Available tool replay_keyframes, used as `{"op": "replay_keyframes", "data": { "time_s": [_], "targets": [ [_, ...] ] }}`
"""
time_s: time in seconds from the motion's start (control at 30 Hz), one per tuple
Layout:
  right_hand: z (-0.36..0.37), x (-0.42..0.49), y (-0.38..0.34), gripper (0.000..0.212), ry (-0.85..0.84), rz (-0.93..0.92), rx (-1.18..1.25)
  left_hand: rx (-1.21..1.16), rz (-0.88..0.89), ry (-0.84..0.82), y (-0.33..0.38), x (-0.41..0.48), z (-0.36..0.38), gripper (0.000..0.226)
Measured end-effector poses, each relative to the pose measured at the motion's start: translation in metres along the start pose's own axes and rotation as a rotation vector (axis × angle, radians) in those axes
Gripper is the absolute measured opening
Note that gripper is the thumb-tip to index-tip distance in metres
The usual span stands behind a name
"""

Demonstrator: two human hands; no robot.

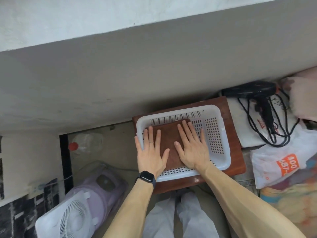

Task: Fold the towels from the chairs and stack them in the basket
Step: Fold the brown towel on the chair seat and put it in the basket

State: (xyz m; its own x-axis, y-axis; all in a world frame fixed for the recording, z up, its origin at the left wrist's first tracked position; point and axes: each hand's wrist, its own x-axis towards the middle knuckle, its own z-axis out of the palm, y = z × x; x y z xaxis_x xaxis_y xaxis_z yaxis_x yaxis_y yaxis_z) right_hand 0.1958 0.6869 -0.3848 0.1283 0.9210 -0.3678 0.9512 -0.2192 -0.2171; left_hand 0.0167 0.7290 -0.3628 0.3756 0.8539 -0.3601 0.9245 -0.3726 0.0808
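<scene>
Head view, looking straight down: nearest are the person's legs in pale trousers, with both bare forearms reaching away from them. On the left wrist sits a dark smartwatch. Just beyond, the left hand lies flat with fingers straight and spread, gripping nothing. Its palm and thumb press on the left part of a folded brown towel, its little finger reaches out over the basket's left rim, and a ring shows on one finger. The right hand is equally flat and spread, also holding nothing, and presses on the towel's right part, with its outer fingers over the perforated floor beside the cloth. The towel lies inside the white perforated basket, in its left half, against the bottom. The basket stands on a reddish-brown wooden surface that sticks out past it on the near and right sides. On the floor near left are a white fan and a lilac appliance, and farther left a clear bottle with a red cap. To the right is a white plastic bag with an orange label, and beyond it a black hair dryer with its cord looped down. Farthest off, a grey wall runs across.
</scene>
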Motion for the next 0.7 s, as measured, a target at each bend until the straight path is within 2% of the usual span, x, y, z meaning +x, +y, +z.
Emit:
{"op": "replay_keyframes", "data": {
  "time_s": [0.3, 0.5, 0.6, 0.7],
  "targets": [
    [0.002, 0.012, -0.005, 0.067, -0.056, 0.015, -0.013, 0.143, -0.025, -0.098, 0.0, 0.01, 0.002, 0.075],
    [-0.021, 0.002, -0.015, 0.068, -0.167, 0.063, -0.055, 0.175, -0.053, -0.189, 0.01, 0.005, -0.017, 0.073],
    [-0.045, -0.006, -0.015, 0.069, -0.211, 0.026, -0.059, 0.005, -0.081, -0.196, 0.014, 0.0, -0.042, 0.071],
    [-0.076, -0.026, -0.01, 0.065, -0.213, 0.009, -0.021, -0.195, -0.159, -0.107, 0.014, -0.016, -0.073, 0.061]
  ]
}}
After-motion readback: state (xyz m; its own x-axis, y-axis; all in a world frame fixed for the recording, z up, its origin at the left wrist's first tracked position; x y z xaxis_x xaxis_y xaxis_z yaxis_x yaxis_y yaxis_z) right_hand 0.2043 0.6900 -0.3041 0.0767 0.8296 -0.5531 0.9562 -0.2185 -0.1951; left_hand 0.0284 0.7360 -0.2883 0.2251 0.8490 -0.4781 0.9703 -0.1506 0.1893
